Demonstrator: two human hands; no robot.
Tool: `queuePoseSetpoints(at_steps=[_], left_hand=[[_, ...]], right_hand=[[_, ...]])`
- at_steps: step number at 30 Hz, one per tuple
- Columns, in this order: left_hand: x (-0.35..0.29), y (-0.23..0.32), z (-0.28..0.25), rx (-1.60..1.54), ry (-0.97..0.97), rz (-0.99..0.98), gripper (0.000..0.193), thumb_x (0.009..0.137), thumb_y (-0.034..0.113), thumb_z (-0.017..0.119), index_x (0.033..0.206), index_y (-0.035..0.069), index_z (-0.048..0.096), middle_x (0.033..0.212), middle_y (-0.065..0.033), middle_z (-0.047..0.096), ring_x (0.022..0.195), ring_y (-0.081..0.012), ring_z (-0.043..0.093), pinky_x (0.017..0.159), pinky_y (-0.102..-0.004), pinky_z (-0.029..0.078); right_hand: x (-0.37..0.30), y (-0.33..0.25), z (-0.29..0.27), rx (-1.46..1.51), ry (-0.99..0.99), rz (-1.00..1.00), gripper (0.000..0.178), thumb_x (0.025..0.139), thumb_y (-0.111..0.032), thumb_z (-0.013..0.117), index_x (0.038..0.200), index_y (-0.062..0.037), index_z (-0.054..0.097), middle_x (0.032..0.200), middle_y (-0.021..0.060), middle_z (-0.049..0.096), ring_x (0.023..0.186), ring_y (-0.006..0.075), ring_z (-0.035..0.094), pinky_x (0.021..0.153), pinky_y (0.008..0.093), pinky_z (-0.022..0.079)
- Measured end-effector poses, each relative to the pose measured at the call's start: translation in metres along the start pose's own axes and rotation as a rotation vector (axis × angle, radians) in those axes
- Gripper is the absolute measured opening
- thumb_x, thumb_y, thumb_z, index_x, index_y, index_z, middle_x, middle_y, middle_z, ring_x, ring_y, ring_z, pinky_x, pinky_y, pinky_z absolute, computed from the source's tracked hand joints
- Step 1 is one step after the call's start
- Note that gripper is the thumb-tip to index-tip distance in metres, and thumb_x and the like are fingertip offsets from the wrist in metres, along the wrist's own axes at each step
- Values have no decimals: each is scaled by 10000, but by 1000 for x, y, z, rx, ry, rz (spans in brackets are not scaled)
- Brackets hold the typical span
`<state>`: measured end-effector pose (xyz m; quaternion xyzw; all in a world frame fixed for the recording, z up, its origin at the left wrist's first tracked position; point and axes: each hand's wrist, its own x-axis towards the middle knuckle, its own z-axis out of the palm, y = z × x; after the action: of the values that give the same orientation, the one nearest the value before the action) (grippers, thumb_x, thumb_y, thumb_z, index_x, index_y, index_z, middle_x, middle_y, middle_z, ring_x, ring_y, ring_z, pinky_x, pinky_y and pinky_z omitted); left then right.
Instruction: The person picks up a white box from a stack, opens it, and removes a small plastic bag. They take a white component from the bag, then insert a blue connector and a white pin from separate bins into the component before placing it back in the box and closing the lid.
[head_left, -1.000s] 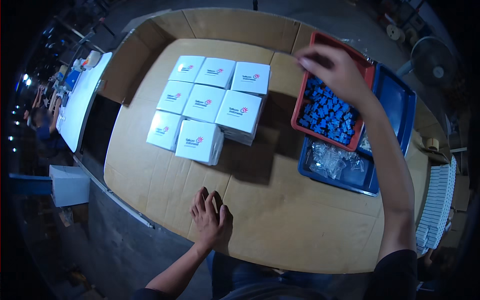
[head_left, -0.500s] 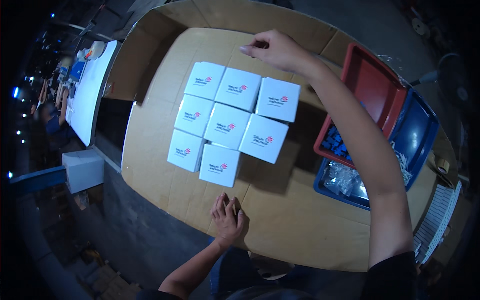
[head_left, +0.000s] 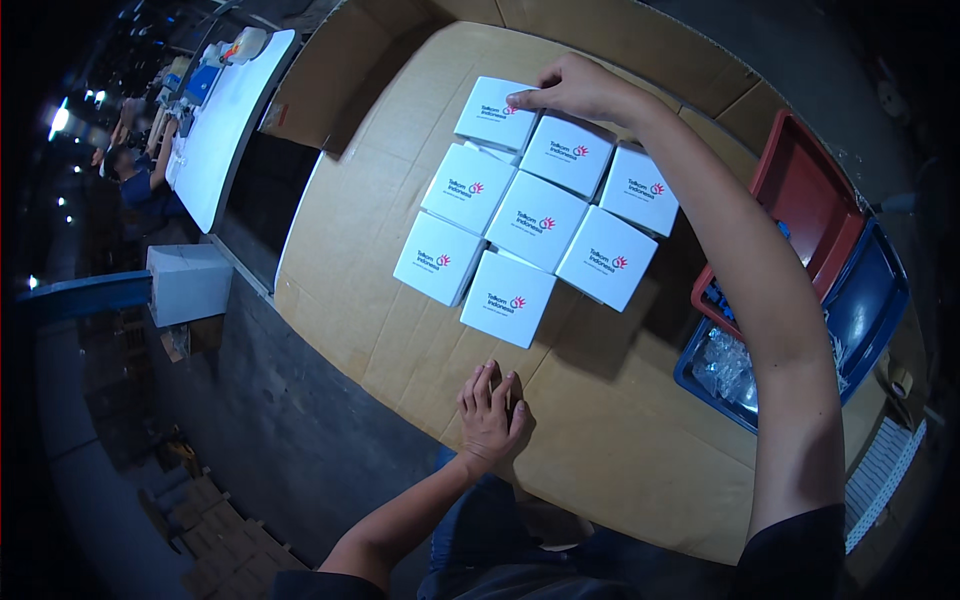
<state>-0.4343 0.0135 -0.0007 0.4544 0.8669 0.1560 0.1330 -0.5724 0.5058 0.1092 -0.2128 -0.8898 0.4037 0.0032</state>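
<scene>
Several small white boxes (head_left: 536,222) with a red and dark print stand close together in rows on a cardboard surface. My right hand (head_left: 585,92) reaches over to the far side of the group. Its thumb lies on top of the far-left white box (head_left: 492,112), while the other fingers curl at that box's far right edge, partly hidden. This box sits slightly askew from its neighbours. Nearer to me, my left hand (head_left: 488,418) rests on the cardboard with fingers spread, just in front of the nearest white box (head_left: 508,300) and apart from it.
A red tray (head_left: 800,200) with blue pieces overlaps a blue tray (head_left: 868,290) holding clear plastic bags (head_left: 722,362) at the right. A tape roll (head_left: 900,380) lies beyond. Raised cardboard walls (head_left: 640,40) edge the far side. A white table (head_left: 228,130) with a person beside it stands left.
My right hand has come down onto the far-left box, which now sits askew. The view has shifted, so the boxes appear farther right and higher. My left hand remains on the cardboard.
</scene>
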Motion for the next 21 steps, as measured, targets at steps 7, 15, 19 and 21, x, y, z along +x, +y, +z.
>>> queuePoseSetpoints(at_steps=[7, 15, 19, 21], left_hand=[[1, 0, -3, -8, 59, 23, 531, 919, 288, 665, 1411, 118, 557, 1569, -204, 392, 1463, -394, 350, 1163, -528, 278], [-12, 5, 1, -53, 203, 105, 477, 960, 302, 639, 1389, 108, 566, 1525, -192, 434, 1440, -369, 380, 1161, -497, 303], [-24, 11, 3, -91, 278, 148, 454, 976, 319, 608, 1355, 72, 576, 1498, -209, 455, 1412, -387, 406, 1157, -511, 306], [-28, 10, 4, -96, 328, 166, 429, 981, 299, 592, 1343, 67, 579, 1449, -209, 502, 1348, -394, 459, 1134, -509, 329]], right_hand=[[1, -15, -5, 244, 199, 0, 588, 804, -562, 841, 1039, -25, 791, 993, 117, 750, 958, 234, 693, 872, 375, 519], [-105, -76, -39, 429, 417, -510, 259, 916, -285, 816, 1048, -86, 714, 976, 25, 734, 1000, 111, 675, 943, 305, 508], [-247, -134, 3, 593, 552, -704, 249, 886, -32, 801, 1117, -22, 710, 1047, 71, 749, 988, 143, 718, 912, 316, 592], [-323, -162, 29, 628, 591, -653, 269, 874, 3, 798, 1127, -16, 707, 1053, 69, 749, 998, 142, 717, 916, 316, 596]])
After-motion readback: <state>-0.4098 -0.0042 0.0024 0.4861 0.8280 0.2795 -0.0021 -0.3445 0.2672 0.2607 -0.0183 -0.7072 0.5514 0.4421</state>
